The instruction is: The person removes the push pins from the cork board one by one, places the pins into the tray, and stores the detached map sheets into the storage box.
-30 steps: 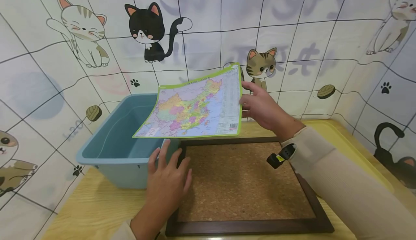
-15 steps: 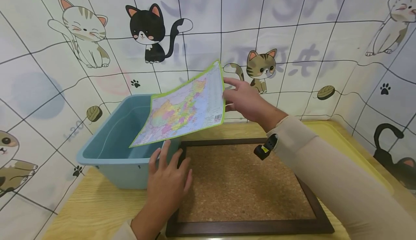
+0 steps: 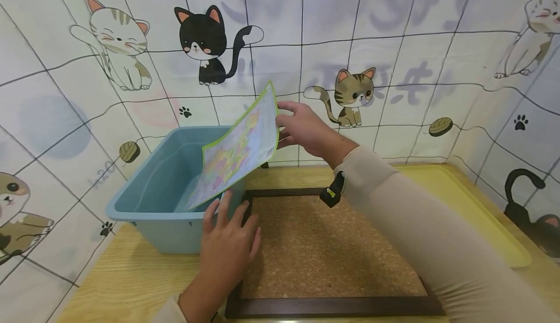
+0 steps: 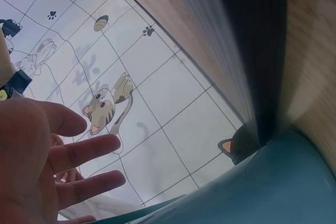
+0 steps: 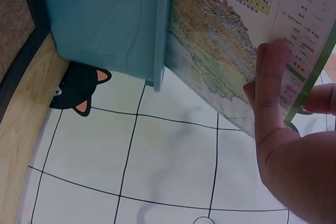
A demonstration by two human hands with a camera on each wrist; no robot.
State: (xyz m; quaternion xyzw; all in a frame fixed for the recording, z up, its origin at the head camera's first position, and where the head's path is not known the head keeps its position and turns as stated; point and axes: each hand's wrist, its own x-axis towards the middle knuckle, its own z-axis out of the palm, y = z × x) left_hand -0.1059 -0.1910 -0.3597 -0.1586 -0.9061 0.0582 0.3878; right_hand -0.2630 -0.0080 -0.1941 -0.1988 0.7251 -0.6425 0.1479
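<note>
A map sheet [image 3: 238, 150] with a green border slants down into the blue plastic tub [image 3: 150, 216], its lower left part inside the tub. My right hand [image 3: 304, 128] pinches the sheet's right edge, fingers underneath against the back. In the right wrist view, the back of the map [image 5: 226, 51] shows a printed relief map and text, and my right hand [image 5: 283, 124] has the edge between thumb and fingers. My left hand [image 3: 229, 245] lies with spread fingers at the tub's near right rim, and the left wrist view shows this hand [image 4: 68, 166] with fingers extended, holding nothing.
A cork board [image 3: 332, 250] in a dark brown frame lies on the wooden table [image 3: 118, 269], right of the tub. Behind my right forearm lies a yellow tray [image 3: 472, 211]. The wall [image 3: 280, 22] behind carries a grid and cartoon cats.
My right hand has moved left with the map sheet, which now tilts more steeply and reaches deeper into the tub. My left hand has stayed in place.
</note>
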